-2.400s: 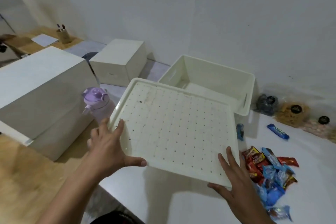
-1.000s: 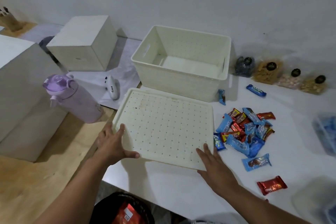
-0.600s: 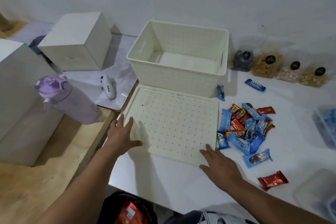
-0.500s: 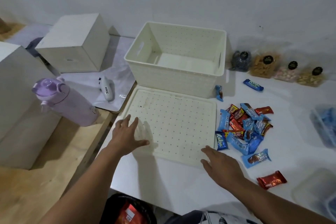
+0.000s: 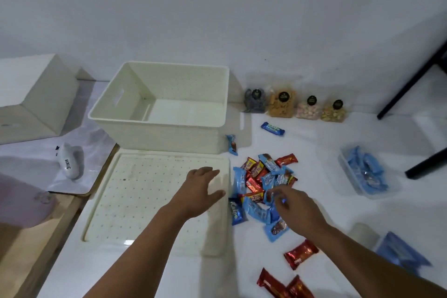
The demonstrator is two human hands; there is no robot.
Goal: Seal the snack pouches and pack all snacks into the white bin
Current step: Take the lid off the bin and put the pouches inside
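Observation:
The white bin stands open and empty at the back, with its perforated lid lying flat in front of it. My left hand is over the lid's right part, fingers straight, holding nothing. My right hand reaches into the pile of small blue and red snack packs; its fingers bend down onto the blue wrappers, and blur hides whether they pinch one. Several snack pouches stand in a row against the wall. A blue bar lies apart from the pile.
Loose red packs lie near the front edge. A clear tub of blue packets is at the right. A small white handheld sealer, a purple bottle and a white box are at the left. A black frame leg is at the far right.
The lid was set down flat and both hands let go of it. My left hand slid right across the lid. My right hand moved onto the snack pile.

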